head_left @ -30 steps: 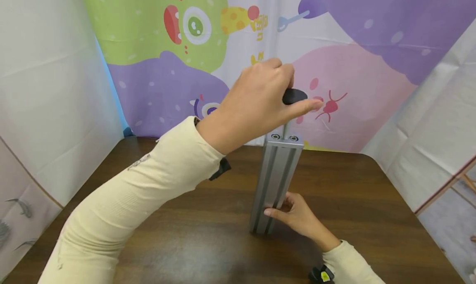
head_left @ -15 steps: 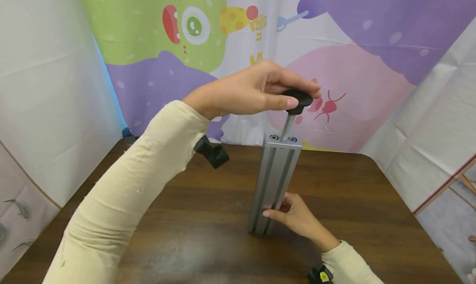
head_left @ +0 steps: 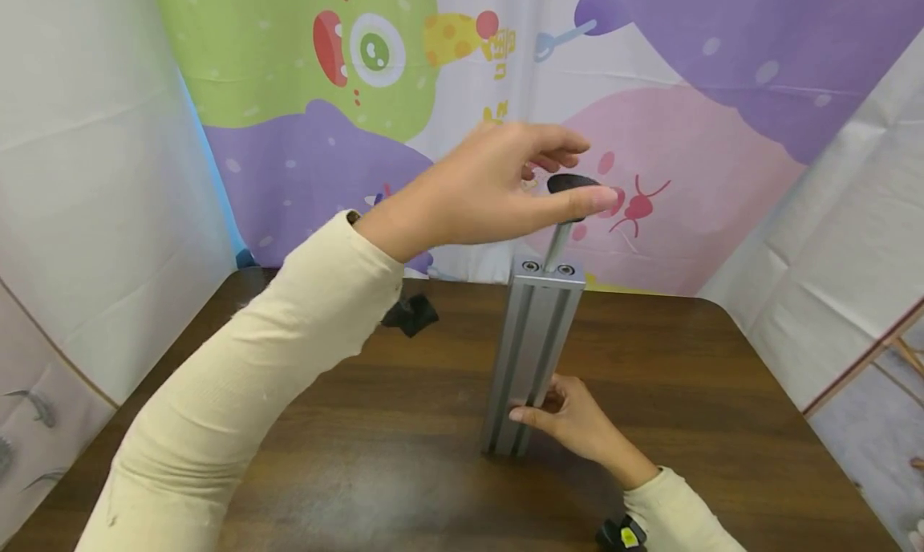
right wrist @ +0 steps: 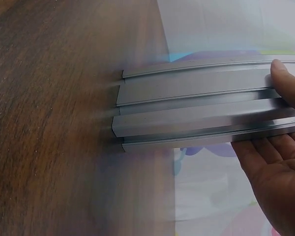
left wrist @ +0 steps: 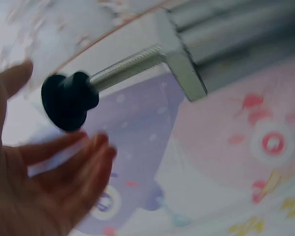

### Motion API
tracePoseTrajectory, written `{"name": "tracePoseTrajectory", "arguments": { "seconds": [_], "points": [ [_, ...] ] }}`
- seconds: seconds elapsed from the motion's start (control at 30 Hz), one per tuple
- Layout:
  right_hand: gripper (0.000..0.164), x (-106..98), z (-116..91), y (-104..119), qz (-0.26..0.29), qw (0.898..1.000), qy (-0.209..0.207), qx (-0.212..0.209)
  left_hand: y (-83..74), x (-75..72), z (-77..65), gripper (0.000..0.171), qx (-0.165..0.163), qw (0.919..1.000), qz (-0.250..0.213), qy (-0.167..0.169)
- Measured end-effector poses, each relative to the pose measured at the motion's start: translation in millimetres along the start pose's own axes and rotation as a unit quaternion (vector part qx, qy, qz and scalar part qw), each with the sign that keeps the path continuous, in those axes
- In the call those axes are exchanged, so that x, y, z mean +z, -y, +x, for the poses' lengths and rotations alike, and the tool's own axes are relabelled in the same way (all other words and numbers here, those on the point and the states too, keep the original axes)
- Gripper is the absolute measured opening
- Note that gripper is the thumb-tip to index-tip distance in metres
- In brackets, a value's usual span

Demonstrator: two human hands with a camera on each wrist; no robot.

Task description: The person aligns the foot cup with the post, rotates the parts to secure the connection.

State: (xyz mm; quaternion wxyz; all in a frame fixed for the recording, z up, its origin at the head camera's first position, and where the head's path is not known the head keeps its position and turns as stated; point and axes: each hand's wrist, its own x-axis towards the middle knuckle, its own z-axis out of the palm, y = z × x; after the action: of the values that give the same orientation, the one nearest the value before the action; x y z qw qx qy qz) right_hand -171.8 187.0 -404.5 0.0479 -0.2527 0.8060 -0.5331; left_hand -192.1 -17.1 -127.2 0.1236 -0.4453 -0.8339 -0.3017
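An aluminium profile [head_left: 532,351] with grooves along its sides stands upright on the table. Two screws show in its end plate [head_left: 550,269]. From that plate rises a threaded rod [left wrist: 125,70], topped by a black levelling foot [left wrist: 69,101]. My left hand [head_left: 498,187] is around the foot with thumb and fingers spread; a gap shows between them and the foot in the left wrist view. Low on the profile, my right hand [head_left: 577,420] grips it, thumb on the near face and fingers on the side, as the right wrist view also shows.
The brown wooden table [head_left: 375,440] spreads around the profile. Behind it hangs a cloth printed with cartoon figures [head_left: 650,119], and white sheets [head_left: 79,135] flank both sides. Each wrist carries a black strap mount [head_left: 413,314].
My left hand turned out and reached over the levelling foot, then turned back with its fingers lifted off it. My right hand and the profile have stayed in place.
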Motion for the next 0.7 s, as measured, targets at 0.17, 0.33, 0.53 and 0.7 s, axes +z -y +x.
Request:
{"name": "tracePoseTrajectory", "arguments": {
  "seconds": [0.17,0.33,0.53,0.7],
  "points": [
    [0.023,0.3,0.3,-1.0,0.000,1.000,-0.001,-0.010,-14.9,13.3,-7.3,0.069,-0.011,0.9573,0.256,-0.133],
    [0.022,1.2,0.9,-3.1,0.008,1.000,0.002,-0.018,-18.8,22.4,-5.6,0.069,-0.007,0.9306,0.328,-0.162],
    [0.022,3.5,2.1,-4.6,0.020,0.999,-0.004,-0.027,-11.6,19.0,-4.3,0.048,0.009,0.9680,0.218,-0.124],
    [0.021,2.9,2.9,-3.8,0.021,0.999,-0.007,-0.032,-0.2,8.3,0.6,0.023,0.041,0.9956,0.063,-0.057]
  ]
}}
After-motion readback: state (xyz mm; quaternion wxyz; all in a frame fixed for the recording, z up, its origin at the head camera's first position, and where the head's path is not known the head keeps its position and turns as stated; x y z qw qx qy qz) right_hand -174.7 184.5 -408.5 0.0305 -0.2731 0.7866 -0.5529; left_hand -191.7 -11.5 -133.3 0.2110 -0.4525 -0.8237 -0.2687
